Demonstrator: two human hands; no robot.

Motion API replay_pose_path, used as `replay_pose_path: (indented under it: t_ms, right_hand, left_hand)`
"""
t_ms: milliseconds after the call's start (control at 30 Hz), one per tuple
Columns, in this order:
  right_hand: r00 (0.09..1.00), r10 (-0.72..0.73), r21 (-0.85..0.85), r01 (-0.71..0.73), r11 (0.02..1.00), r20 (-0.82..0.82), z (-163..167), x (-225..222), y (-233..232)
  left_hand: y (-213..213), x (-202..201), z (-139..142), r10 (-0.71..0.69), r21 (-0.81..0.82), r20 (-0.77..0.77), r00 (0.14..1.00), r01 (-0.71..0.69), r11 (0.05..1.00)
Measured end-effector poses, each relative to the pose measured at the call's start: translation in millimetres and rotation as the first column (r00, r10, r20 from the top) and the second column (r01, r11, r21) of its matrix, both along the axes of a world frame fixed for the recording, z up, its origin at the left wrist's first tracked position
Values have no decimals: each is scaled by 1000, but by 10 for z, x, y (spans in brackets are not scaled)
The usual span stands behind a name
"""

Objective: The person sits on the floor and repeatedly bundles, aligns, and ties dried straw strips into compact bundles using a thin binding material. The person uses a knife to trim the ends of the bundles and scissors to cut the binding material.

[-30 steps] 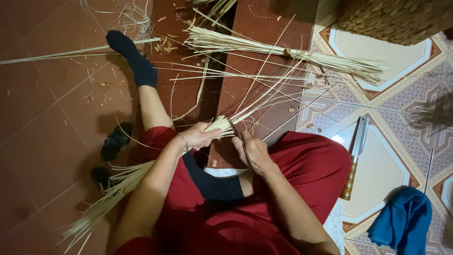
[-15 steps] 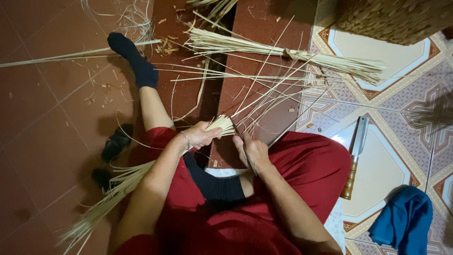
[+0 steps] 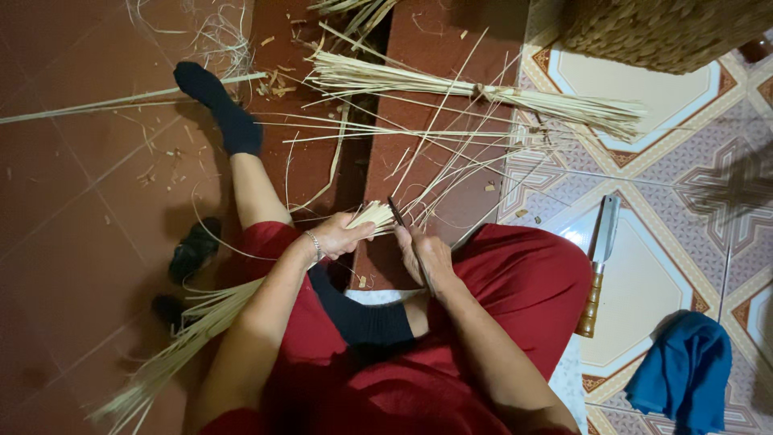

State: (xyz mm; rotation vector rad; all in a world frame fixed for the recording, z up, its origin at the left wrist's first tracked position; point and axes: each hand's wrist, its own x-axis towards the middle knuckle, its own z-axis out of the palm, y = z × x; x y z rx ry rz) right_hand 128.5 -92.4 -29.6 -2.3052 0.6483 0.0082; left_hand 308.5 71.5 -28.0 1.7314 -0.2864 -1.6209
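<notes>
My left hand (image 3: 342, 236) grips the cut end of a bundle of pale thin strips (image 3: 372, 216) that runs back under my left arm to the floor at the lower left. Just to its right, my right hand (image 3: 427, 254) is closed on a thin dark blade (image 3: 398, 214) whose tip points up against the ends of the bundle. Long loose strips (image 3: 451, 173) fan out from the hands toward the upper right. I sit on the floor in a red garment (image 3: 515, 282) with black socks, one leg (image 3: 241, 161) stretched forward.
A tied sheaf of strips (image 3: 475, 93) lies across the floor ahead. A woven basket (image 3: 668, 32) stands at the top right. A cleaver with a wooden handle (image 3: 600, 262) lies on the patterned tiles to my right, and a blue cloth (image 3: 684, 374) lies nearer. Dark slippers (image 3: 193, 246) sit at the left.
Both hands stay at the end of the bundle, almost unmoved. The dark blade now stands out more clearly above my right hand.
</notes>
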Motion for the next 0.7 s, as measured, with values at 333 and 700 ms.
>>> replay_pose_path:
  t_ms: [333,700]
  right_hand:
    - [997,-22,47,19,999,74,-18,54,86]
    - [976,216,-447,-184,875,22,-403,25,152]
  left_hand:
    - [276,266,101,156,-313,611,776,55,948]
    - [357,508,592,192,-266,707,681,4,964]
